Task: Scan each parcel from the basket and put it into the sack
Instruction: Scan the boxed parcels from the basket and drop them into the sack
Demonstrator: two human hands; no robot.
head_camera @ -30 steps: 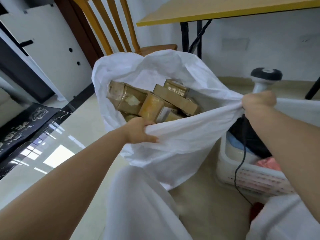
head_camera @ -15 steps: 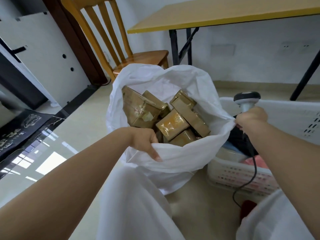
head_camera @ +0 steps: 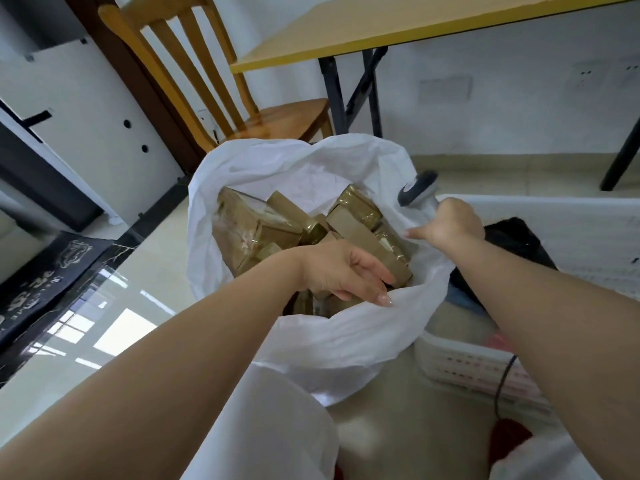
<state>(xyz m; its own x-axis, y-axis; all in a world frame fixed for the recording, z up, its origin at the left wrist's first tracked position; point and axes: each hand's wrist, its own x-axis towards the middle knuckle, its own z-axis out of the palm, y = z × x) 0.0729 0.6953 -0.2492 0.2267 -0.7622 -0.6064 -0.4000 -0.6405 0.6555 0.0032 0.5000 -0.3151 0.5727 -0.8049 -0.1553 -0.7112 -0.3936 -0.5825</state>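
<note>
Here the white sack (head_camera: 346, 341) stands open on the floor, its mouth full of brown, tape-wrapped parcels (head_camera: 360, 230) lying at mixed angles, the nearest long one running from upper left to lower right. The left hand (head_camera: 341, 271) hovers over the near rim, fingers (head_camera: 381, 297) loosely curled and pointing right and down, one tip touching the fabric; they do not appear to hold anything. The right hand (head_camera: 450, 223) is at the sack's right edge, wrapped round the handle of a grey scanner (head_camera: 417, 187), with its fingers seeming to pinch the rim too, though blur leaves that unsure.

The white slatted basket (head_camera: 554, 237) sits just right of the sack, directly under the right forearm, so the right hand is nearer to it; the left must cross over the sack. Something dark and something pink lie inside.

The sack is thin, crinkled woven plastic that slumps; the parcels are rigid boxy blocks with glossy tape; the basket is stiff perforated plastic.
</note>
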